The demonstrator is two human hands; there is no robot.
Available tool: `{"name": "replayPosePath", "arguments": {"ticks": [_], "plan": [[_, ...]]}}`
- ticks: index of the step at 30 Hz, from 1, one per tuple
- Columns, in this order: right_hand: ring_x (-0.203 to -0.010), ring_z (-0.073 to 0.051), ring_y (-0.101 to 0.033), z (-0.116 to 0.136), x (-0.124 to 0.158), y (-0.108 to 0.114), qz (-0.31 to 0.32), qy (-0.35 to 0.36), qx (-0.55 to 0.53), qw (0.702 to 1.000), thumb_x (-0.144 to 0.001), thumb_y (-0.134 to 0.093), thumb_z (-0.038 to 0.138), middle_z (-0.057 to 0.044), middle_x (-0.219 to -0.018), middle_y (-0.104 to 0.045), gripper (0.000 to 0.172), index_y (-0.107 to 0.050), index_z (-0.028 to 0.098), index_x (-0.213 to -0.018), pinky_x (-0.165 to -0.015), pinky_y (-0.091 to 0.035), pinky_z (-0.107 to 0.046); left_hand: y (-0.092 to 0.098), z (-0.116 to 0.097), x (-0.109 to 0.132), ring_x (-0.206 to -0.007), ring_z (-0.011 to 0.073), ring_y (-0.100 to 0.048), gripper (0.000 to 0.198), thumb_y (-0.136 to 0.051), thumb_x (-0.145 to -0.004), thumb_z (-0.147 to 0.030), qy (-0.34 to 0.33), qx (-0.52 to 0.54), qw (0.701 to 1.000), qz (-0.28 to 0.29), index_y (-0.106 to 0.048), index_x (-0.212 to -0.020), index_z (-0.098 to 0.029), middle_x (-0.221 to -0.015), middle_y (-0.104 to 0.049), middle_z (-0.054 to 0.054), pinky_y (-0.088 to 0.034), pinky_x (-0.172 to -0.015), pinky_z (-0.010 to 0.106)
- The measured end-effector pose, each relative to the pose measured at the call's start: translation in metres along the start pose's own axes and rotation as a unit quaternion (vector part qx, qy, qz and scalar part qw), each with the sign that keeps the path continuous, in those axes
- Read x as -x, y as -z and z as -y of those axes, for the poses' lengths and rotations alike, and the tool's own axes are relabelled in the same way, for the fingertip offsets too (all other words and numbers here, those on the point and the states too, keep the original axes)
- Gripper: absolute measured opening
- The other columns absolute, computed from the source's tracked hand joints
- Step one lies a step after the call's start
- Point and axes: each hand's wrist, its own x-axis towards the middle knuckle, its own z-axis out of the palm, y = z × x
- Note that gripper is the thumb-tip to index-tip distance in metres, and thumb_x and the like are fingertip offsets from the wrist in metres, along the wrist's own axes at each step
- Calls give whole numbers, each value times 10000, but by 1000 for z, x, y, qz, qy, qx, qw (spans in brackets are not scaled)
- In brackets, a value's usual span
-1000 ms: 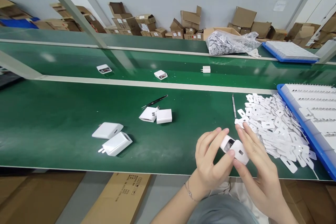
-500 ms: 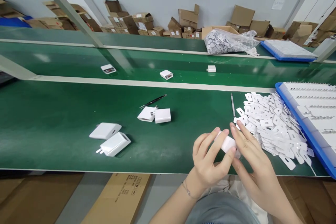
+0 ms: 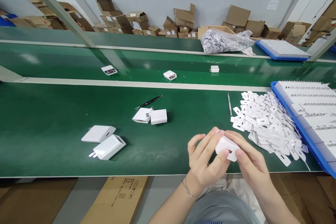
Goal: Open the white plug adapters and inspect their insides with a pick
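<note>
A white plug charger is between my two hands, its end face with a reddish port slot turned toward me. My left hand grips it from the left, fingertips over the top and thumb at the lower front. On the other side my right hand holds the charger's right edge, thumb by the slot. Just beyond my right hand lies a heap of small white cover plates with cut-outs. A slim craft knife rests left of that heap.
Two white chargers lie by black tweezers; another pair sits farther left. At right stands a blue tray with white rows. Spaced chargers lie on the green belt behind. Beyond is a plastic bag.
My right fingers have closed in around the charger, whose slotted face now shows. The chargers on the back belt have shifted right relative to the table. The view has swung slightly.
</note>
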Motion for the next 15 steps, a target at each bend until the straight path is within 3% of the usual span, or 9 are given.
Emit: {"name": "replayPosePath", "arguments": {"ticks": [6, 9, 15], "plan": [[-1389, -223, -549, 0, 1, -1, -1, -4, 14, 1000, -1036, -550, 324, -28, -1461, -611, 348, -654, 399, -1360, -1095, -531, -341, 1, 3, 2, -1105, 236, -760, 230, -740, -824, -125, -1, 3, 1000, 11, -602, -989, -205, -1214, -780, 137, -475, -978, 404], [-1359, -250, -580, 1, 1, 2, 14, -23, -23, 999, -986, -642, 335, -60, -1467, -606, 376, -662, 365, -1360, -1064, -558, -350, 2, 2, -1, -1121, 241, -754, 159, -702, -865, -145, -2, 17, 1000, 12, -610, -984, -193, -1217, -773, 152, -473, -981, 397], [-1193, -264, -678, 6, 4, -2, -22, -15, -69, 997, -943, -699, 335, -98, -1349, -653, 331, -728, 328, -1273, -959, -615, -369, -2, -4, -2, -1132, 229, -750, 42, -643, -939, -187, -23, 8, 1000, -6, -612, -965, -200, -1177, -785, 124, -490, -958, 385]]}}
